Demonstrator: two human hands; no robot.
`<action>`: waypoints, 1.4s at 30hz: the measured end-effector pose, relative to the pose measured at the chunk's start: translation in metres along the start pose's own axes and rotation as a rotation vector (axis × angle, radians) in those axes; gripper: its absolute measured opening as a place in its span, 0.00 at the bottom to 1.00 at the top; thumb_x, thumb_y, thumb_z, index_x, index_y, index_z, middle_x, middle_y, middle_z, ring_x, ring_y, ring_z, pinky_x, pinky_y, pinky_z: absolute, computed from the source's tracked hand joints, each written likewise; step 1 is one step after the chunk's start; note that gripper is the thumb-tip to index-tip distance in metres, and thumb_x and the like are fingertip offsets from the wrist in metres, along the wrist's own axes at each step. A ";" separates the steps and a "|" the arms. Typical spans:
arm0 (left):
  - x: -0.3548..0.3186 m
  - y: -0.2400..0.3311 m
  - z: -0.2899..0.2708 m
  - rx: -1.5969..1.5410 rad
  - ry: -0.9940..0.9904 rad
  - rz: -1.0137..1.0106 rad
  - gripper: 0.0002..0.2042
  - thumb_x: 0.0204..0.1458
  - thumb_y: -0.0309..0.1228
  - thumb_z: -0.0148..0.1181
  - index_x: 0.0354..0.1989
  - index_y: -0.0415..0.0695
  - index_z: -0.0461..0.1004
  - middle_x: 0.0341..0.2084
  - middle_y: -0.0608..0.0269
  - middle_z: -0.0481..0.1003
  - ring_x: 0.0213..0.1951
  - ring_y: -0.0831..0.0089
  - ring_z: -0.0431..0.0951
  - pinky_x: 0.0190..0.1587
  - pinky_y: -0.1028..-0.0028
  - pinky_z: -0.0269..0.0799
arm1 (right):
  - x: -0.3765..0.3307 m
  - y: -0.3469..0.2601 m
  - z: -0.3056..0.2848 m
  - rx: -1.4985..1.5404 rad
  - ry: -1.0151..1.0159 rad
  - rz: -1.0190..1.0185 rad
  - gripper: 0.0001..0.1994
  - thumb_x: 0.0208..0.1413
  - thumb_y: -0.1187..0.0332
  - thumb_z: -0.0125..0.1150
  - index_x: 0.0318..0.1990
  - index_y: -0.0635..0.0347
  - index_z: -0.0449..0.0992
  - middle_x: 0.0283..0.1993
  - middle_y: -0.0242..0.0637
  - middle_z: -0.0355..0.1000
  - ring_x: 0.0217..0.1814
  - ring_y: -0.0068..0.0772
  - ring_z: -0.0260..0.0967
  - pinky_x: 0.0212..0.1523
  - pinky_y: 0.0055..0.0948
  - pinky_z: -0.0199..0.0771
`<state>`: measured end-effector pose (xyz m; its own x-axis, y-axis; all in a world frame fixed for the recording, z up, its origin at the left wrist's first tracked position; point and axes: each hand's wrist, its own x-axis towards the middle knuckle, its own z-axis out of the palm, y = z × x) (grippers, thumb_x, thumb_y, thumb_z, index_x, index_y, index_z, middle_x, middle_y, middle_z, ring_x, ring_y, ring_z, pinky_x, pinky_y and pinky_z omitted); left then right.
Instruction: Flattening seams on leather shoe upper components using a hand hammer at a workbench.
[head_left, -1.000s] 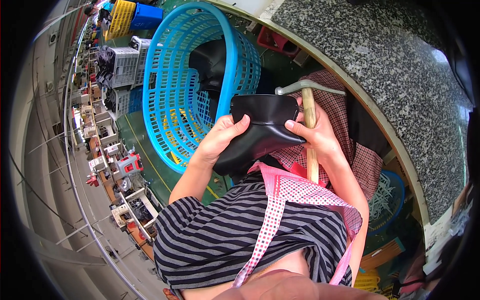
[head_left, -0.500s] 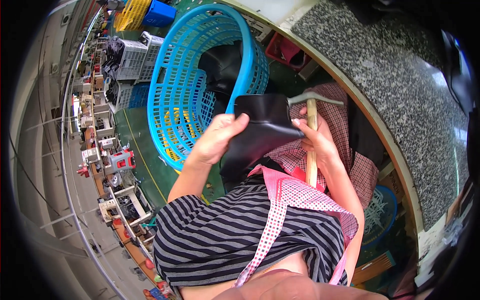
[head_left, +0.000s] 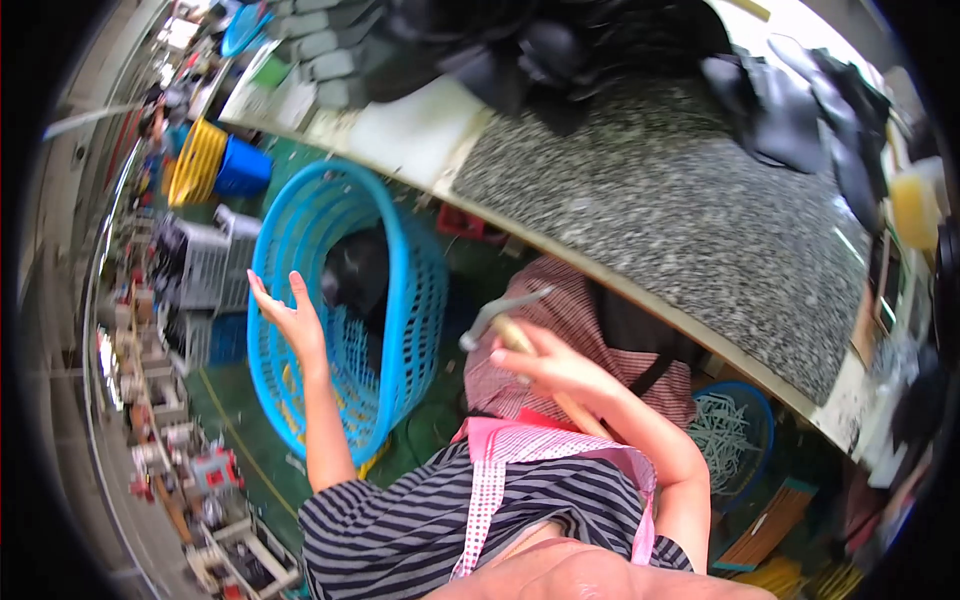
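Speckled grey stone bench [head_left: 690, 220] runs across the top right of the view, with a heap of black moulded pieces [head_left: 800, 110] piled along its far edge and a yellowish container [head_left: 915, 205] at the right end. Down on the green floor there's a big turquoise plastic basket [head_left: 410, 300] tipped toward the person, and a black piece [head_left: 355, 275] sits inside it. Left hand [head_left: 290, 320] is up at the basket's rim, palm open, fingers [head_left: 262, 292] spread wide, holding nothing. Right hand [head_left: 555, 370] is closed round the wooden handle of a hammer [head_left: 505, 320], metal head pointing left, over a red checked cloth [head_left: 570, 320] on the lap. Further back on the left sit a yellow crate [head_left: 195, 165] and a blue tub [head_left: 240, 170] side by side, with grey slatted crates [head_left: 200, 265] nearer. Any labels are too small to make out.
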<state>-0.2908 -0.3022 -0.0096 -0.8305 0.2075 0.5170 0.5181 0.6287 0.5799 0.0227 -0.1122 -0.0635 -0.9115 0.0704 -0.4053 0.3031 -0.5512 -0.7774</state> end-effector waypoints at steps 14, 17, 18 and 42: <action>-0.084 0.401 0.234 -0.743 -0.780 1.249 0.19 0.56 0.29 0.66 0.56 0.40 0.75 0.59 0.47 0.72 0.60 0.52 0.72 0.60 0.59 0.70 | -0.169 -0.067 -0.045 0.180 0.672 -0.632 0.12 0.68 0.68 0.57 0.51 0.57 0.62 0.25 0.21 0.56 0.15 0.10 0.48 0.15 0.16 0.47; -0.114 0.449 0.274 -0.334 -0.559 1.317 0.38 0.51 0.46 0.70 0.66 0.37 0.65 0.65 0.32 0.61 0.68 0.40 0.60 0.64 0.50 0.66 | -0.184 -0.056 -0.055 0.269 0.736 -0.646 0.13 0.67 0.66 0.60 0.52 0.57 0.64 0.26 0.22 0.61 0.17 0.10 0.53 0.17 0.17 0.53; -0.122 0.464 0.285 -0.208 -0.550 1.296 0.39 0.50 0.49 0.70 0.66 0.38 0.65 0.67 0.34 0.60 0.68 0.42 0.61 0.63 0.48 0.66 | -0.188 -0.056 -0.057 0.270 0.750 -0.649 0.13 0.67 0.66 0.60 0.52 0.57 0.64 0.26 0.22 0.61 0.17 0.10 0.53 0.17 0.17 0.53; -0.096 0.403 0.265 -0.701 -0.545 1.457 0.18 0.47 0.22 0.59 0.48 0.48 0.82 0.51 0.66 0.81 0.53 0.57 0.79 0.53 0.65 0.79 | -0.174 -0.240 -0.225 -1.021 1.478 -0.751 0.25 0.47 0.54 0.76 0.42 0.62 0.72 0.29 0.34 0.71 0.29 0.27 0.71 0.34 0.32 0.70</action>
<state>-0.0562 0.1300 0.0074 0.4852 0.5762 0.6578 0.7155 -0.6940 0.0802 0.1713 0.1950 0.0859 -0.1618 0.8552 0.4925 0.5438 0.4937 -0.6787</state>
